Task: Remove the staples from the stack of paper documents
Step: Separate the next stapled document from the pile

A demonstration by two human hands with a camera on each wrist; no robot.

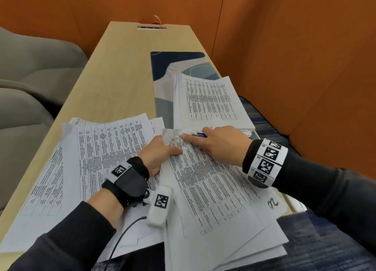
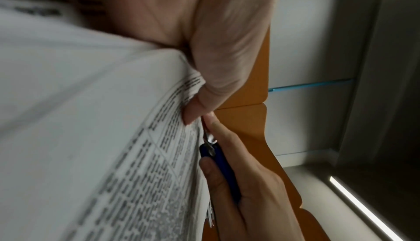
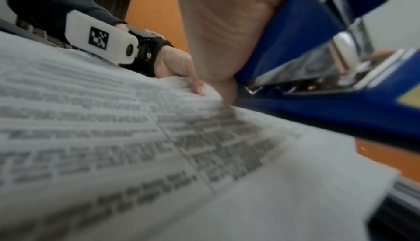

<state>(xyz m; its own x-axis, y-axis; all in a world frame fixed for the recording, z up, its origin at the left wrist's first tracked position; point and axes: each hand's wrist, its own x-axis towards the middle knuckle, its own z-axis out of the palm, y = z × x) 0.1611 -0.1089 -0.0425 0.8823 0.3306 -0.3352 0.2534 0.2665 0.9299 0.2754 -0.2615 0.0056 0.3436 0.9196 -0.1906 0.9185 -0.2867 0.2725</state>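
- Right now the document (image 1: 203, 175) being worked lies on top of loose sheets at the near end of the desk (image 1: 122, 71), its far corner lifted and curled.
- No staple can be made out at that corner; the views are too blurred there to say whether it is in or out.
- Left hand (image 1: 160, 154) sits just left of the document, fingers (image 2: 195, 112) curled under the raised edge and thumb on top, pinching the sheets.
- Right hand (image 1: 219, 146) lies on the document's far corner, fingers wrapped around a blue tool (image 3: 318, 51) with metal jaws, its tip at the paper edge close to the left fingertips.
- Paper this thin is light, floppy and easy to tear, so my judgement is to hold it close beside the fastened corner and pull gently.
- Left of the document, more printed sheets (image 1: 91, 148) are fanned out.
- Beyond the document, a second stack (image 1: 209, 99) rests on a blue mat (image 1: 162, 67).
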